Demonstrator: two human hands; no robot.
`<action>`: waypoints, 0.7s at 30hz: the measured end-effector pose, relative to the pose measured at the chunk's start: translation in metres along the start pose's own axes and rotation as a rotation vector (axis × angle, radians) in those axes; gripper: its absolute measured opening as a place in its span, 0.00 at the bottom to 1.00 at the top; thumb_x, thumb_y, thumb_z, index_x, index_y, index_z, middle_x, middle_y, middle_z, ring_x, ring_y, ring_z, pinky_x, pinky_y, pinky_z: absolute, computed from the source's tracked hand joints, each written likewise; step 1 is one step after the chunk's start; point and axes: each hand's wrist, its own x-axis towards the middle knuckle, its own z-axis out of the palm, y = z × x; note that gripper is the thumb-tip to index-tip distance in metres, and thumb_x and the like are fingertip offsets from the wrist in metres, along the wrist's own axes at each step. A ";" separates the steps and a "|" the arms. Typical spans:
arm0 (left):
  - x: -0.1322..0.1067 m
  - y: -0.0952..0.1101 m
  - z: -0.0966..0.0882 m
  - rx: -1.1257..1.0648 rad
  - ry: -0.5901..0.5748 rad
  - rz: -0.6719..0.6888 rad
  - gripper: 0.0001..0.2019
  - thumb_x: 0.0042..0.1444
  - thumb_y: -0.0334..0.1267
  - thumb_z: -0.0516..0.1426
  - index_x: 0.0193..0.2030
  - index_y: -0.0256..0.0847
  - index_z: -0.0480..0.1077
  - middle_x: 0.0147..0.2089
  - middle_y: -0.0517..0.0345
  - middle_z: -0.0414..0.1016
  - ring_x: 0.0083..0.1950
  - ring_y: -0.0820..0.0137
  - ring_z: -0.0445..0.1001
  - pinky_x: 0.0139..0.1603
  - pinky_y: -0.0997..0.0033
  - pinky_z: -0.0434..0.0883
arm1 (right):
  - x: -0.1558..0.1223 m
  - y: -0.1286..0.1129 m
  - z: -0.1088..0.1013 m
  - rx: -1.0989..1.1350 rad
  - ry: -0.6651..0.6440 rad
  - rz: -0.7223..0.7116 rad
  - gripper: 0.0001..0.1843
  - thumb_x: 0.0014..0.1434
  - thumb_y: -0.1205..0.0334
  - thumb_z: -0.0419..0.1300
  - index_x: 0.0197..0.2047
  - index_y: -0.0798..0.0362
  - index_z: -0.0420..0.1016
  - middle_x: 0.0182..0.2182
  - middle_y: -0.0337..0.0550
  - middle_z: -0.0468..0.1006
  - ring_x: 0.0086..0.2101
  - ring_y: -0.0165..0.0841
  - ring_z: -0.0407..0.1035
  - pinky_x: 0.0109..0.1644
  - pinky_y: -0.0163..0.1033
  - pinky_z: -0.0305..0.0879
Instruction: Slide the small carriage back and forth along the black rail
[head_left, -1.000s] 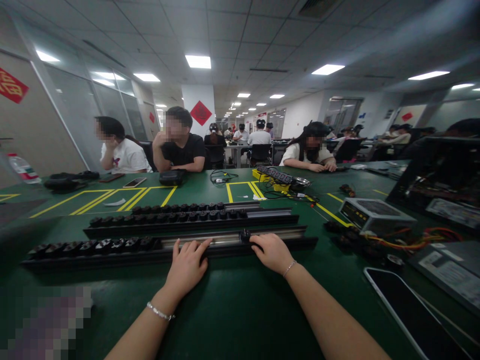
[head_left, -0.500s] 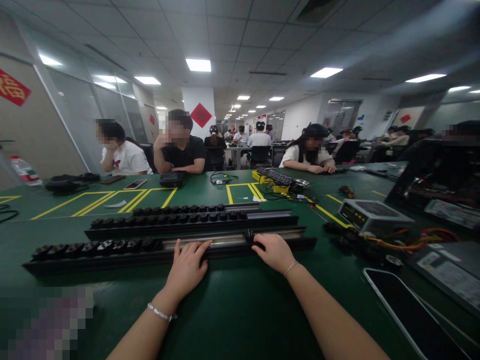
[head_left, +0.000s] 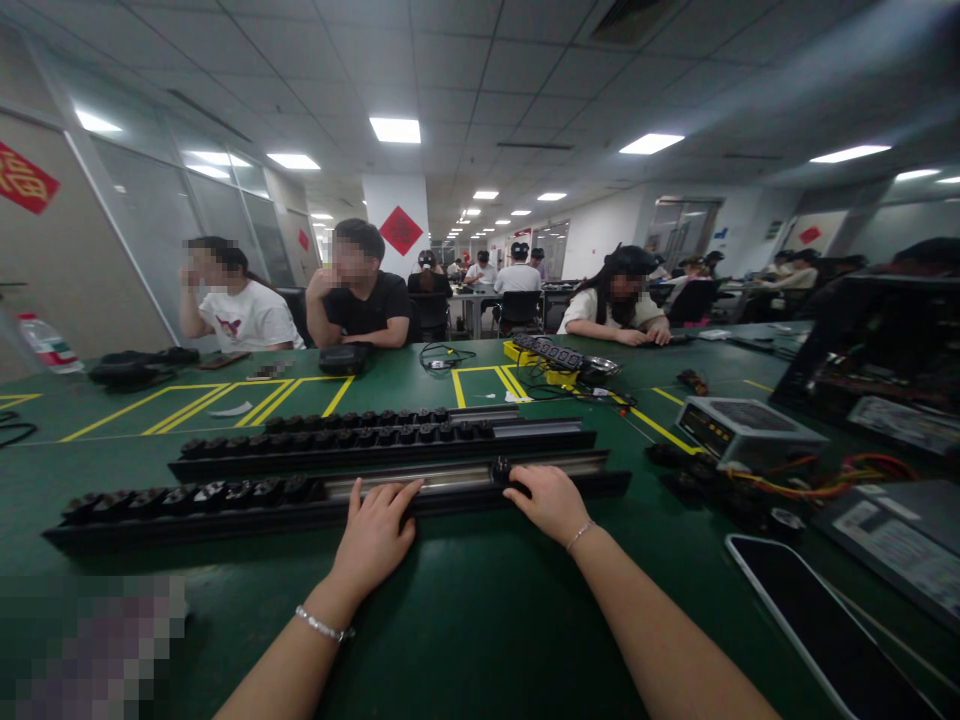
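Observation:
A long black rail [head_left: 450, 505] with a shiny metal channel lies across the table before me. Its left part carries a row of round black socket-like modules [head_left: 180, 497]. My left hand [head_left: 379, 530] rests on the rail's middle with its fingers stretched out and apart, holding nothing. Towards the rail's right end, my right hand [head_left: 546, 503] has thumb and fingers closed on a single small black module [head_left: 500, 470], which sits in the channel. The fingertips on its right side are partly hidden. Just behind lies a second rail [head_left: 540, 437] with similar modules, and a third beyond it.
A phone [head_left: 817, 630] lies at the front right. Past it are a power supply box [head_left: 750, 432] with coloured wires and an open computer case [head_left: 877, 350]. A black power strip [head_left: 551, 350] sits on yellow blocks. Several people sit across the green table [head_left: 480, 630].
Both my hands stay nearly where they were, and the single module has barely moved. At the far left, a seated person's head and raised hand have shifted.

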 end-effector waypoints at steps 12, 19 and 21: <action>-0.001 0.001 0.000 0.001 0.012 0.004 0.24 0.54 0.35 0.50 0.59 0.51 0.61 0.50 0.57 0.73 0.54 0.64 0.67 0.66 0.45 0.39 | 0.002 0.004 -0.002 0.003 -0.020 0.015 0.11 0.57 0.51 0.57 0.34 0.49 0.70 0.31 0.39 0.76 0.35 0.32 0.68 0.38 0.36 0.53; 0.000 0.002 -0.001 0.002 0.006 -0.007 0.24 0.53 0.35 0.50 0.59 0.52 0.61 0.49 0.58 0.73 0.53 0.64 0.68 0.65 0.47 0.44 | 0.001 0.009 -0.004 0.007 -0.008 0.042 0.13 0.56 0.50 0.57 0.30 0.50 0.68 0.29 0.38 0.75 0.32 0.31 0.67 0.35 0.35 0.52; 0.000 0.002 -0.001 0.003 0.006 -0.007 0.24 0.53 0.36 0.50 0.59 0.52 0.61 0.49 0.58 0.73 0.53 0.64 0.68 0.65 0.48 0.44 | 0.001 0.009 -0.004 0.010 -0.009 0.045 0.13 0.56 0.50 0.56 0.29 0.50 0.68 0.28 0.38 0.74 0.32 0.31 0.66 0.35 0.35 0.51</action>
